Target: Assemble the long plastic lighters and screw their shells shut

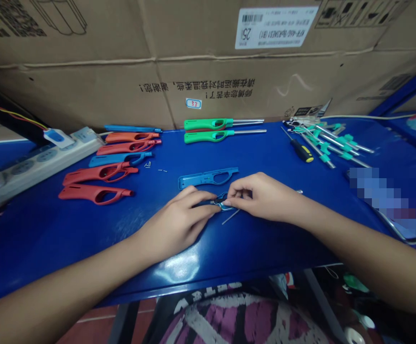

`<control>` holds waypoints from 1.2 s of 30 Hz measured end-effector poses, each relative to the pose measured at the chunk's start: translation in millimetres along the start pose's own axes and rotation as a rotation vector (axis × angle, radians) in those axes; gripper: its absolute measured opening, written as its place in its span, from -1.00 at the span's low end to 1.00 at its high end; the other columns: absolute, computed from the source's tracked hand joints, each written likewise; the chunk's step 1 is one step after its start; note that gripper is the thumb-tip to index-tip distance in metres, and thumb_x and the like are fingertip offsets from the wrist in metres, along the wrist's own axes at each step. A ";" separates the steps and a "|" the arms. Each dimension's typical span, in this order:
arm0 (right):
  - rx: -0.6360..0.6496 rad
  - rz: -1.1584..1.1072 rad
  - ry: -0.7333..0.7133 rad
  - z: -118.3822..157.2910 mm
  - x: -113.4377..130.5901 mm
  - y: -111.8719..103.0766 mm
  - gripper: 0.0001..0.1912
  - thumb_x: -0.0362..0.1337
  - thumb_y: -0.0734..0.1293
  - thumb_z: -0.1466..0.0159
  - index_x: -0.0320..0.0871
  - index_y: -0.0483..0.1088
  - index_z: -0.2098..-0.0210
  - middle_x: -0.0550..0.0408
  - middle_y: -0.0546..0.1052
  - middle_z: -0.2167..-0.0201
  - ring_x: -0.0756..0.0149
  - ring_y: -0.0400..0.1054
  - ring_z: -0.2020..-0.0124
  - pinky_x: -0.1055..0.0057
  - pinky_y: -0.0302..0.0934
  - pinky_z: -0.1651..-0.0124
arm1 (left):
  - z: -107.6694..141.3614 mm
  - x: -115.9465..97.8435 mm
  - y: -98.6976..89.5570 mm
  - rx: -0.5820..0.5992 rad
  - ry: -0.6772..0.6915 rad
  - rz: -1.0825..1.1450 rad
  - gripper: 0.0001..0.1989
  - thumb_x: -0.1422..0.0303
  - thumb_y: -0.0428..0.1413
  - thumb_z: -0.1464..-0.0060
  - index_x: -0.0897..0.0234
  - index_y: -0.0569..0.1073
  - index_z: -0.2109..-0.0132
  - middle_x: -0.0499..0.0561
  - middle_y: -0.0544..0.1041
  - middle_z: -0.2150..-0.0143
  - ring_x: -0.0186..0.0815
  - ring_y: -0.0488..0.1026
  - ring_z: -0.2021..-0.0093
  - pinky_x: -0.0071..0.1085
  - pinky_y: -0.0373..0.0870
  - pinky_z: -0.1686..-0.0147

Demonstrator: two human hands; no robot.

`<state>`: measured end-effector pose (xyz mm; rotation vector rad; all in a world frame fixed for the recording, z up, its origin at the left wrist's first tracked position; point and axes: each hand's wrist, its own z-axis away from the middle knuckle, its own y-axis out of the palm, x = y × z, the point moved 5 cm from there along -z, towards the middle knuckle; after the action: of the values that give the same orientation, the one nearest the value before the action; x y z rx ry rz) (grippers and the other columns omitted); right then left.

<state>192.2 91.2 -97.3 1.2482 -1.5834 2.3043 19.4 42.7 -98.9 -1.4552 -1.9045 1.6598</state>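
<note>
Both hands meet over a blue lighter shell half [224,202] lying on the blue table, with small dark and metal parts in it. My left hand [184,217] has its fingertips closed on the shell's left part. My right hand [256,196] pinches at the shell's right part; what sits between its fingertips is too small to name. A thin metal rod [230,217] lies just below the fingers. Right above my hands is another blue shell half [208,178], its inside facing up.
Red, orange and blue shells [96,193] lie at the left beside a power strip [50,157]. Two green lighters [208,137] are at the back. A screwdriver [301,150], metal tube assemblies [332,141] and a blurred device [390,205] are right. Cardboard [100,91] stands behind.
</note>
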 end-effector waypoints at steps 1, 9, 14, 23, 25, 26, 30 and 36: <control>0.020 -0.027 -0.012 0.8 0.0 -1.5 -0.85 -0.26 0.38 -0.28 -0.15 0.54 0.40 0.18 0.51 0.55 0.45 0.31 0.51 0.48 0.05 0.44 | 0.2 0.0 -0.1 0.003 -0.004 0.002 -0.72 0.50 0.05 -0.30 0.26 0.54 -0.09 0.18 0.52 -0.07 -0.17 0.42 -0.01 -0.20 0.47 0.01; 0.076 0.023 -0.115 4.6 4.4 -8.8 -0.85 -0.50 0.34 -0.20 -0.17 0.53 0.35 0.17 0.49 0.48 0.45 0.29 0.48 0.51 0.13 0.41 | 2.2 0.4 1.5 0.049 -0.008 -0.016 -0.69 0.50 0.02 -0.33 0.23 0.54 -0.12 0.16 0.48 -0.10 -0.17 0.38 -0.03 -0.20 0.44 -0.03; 0.064 0.086 -0.249 5.9 5.9 -9.7 -0.86 -0.51 0.33 -0.23 -0.18 0.50 0.32 0.13 0.52 0.38 0.43 0.34 0.39 0.50 0.15 0.36 | 1.6 -0.9 1.1 0.087 -0.004 -0.058 -0.66 0.49 -0.02 -0.34 0.24 0.53 -0.14 0.18 0.46 -0.12 -0.13 0.36 -0.07 -0.16 0.45 -0.04; 0.106 0.152 -0.256 8.8 0.9 -18.1 -0.87 -0.50 0.36 -0.23 -0.16 0.48 0.33 0.15 0.50 0.33 0.46 0.29 0.42 0.51 0.14 0.40 | 1.5 -2.4 2.1 0.076 -0.002 -0.089 -0.66 0.48 -0.02 -0.34 0.23 0.54 -0.13 0.17 0.47 -0.12 -0.11 0.37 -0.06 -0.13 0.48 -0.04; 0.113 0.155 -0.253 8.9 1.0 -17.8 -0.90 -0.47 0.37 -0.24 -0.16 0.48 0.33 0.15 0.50 0.33 0.47 0.30 0.43 0.51 0.13 0.40 | 1.6 -2.9 1.8 0.077 -0.001 -0.097 -0.66 0.48 -0.02 -0.35 0.23 0.55 -0.13 0.18 0.48 -0.13 -0.10 0.37 -0.07 -0.12 0.49 -0.03; 0.122 0.150 -0.256 9.2 1.4 -17.6 -0.92 -0.45 0.37 -0.25 -0.16 0.49 0.32 0.14 0.51 0.33 0.46 0.30 0.43 0.51 0.13 0.40 | 1.7 -3.0 1.6 0.078 0.001 -0.100 -0.67 0.48 -0.02 -0.35 0.24 0.55 -0.13 0.18 0.48 -0.13 -0.09 0.38 -0.07 -0.11 0.50 -0.03; 0.047 0.141 -0.278 8.3 1.0 -25.4 -0.89 -0.31 0.32 -0.34 -0.14 0.52 0.23 0.12 0.55 0.33 0.41 0.37 0.37 0.48 0.18 0.31 | 3.0 -0.3 1.2 0.069 0.018 -0.112 -0.67 0.46 -0.02 -0.35 0.24 0.54 -0.14 0.17 0.50 -0.13 -0.09 0.41 -0.05 -0.10 0.52 0.01; -0.480 0.407 -0.067 -1.5 -37.7 -72.3 -0.67 -0.36 0.22 -0.32 -0.12 0.49 -0.01 0.03 0.59 0.29 0.24 0.41 0.36 0.34 0.22 0.24 | 4.9 10.4 -0.3 -0.012 0.058 -0.082 -0.70 0.43 0.04 -0.34 0.21 0.53 -0.13 0.09 0.56 -0.10 -0.18 0.48 -0.04 -0.22 0.54 0.00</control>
<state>251.2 139.5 -68.2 0.9602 -2.4128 1.8848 10.7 47.7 -104.6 -1.3946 -1.9190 1.5555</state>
